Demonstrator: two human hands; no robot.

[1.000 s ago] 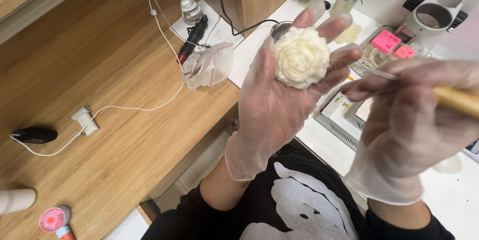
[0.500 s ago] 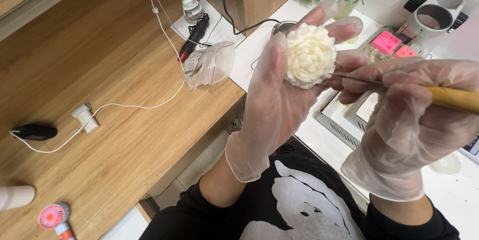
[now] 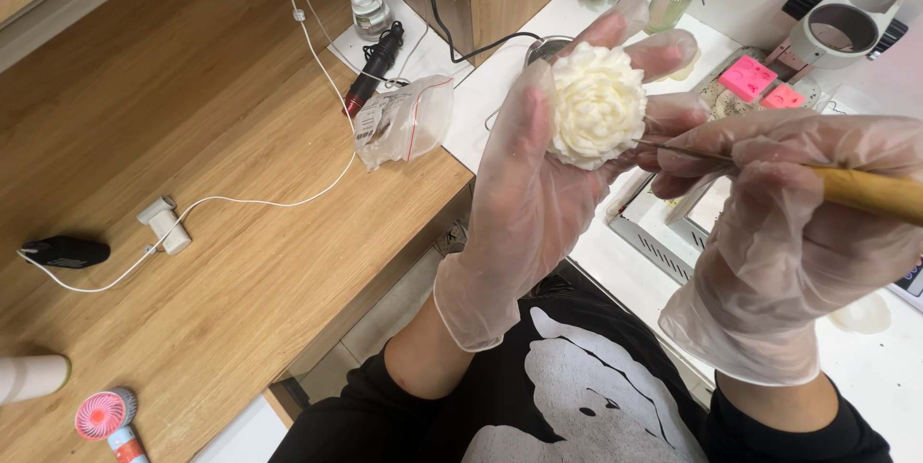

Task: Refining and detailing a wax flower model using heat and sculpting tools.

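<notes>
Above wooden desk [image 3: 221,194], left hand [image 3: 538,184] cups cream flower [image 3: 596,105]; right hand [image 3: 798,223] pinches tool [image 3: 865,192].

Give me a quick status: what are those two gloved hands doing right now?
Left hand cradles cream flower on its fingers. Right hand grips wooden-handled tool, thin tip at the flower's edge. Nothing between tool and flower.

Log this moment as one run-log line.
left hand: cradles cream flower on gloved fingers | right hand: holds wooden-handled tool, tip at flower's edge | surface: wooden desk
</notes>
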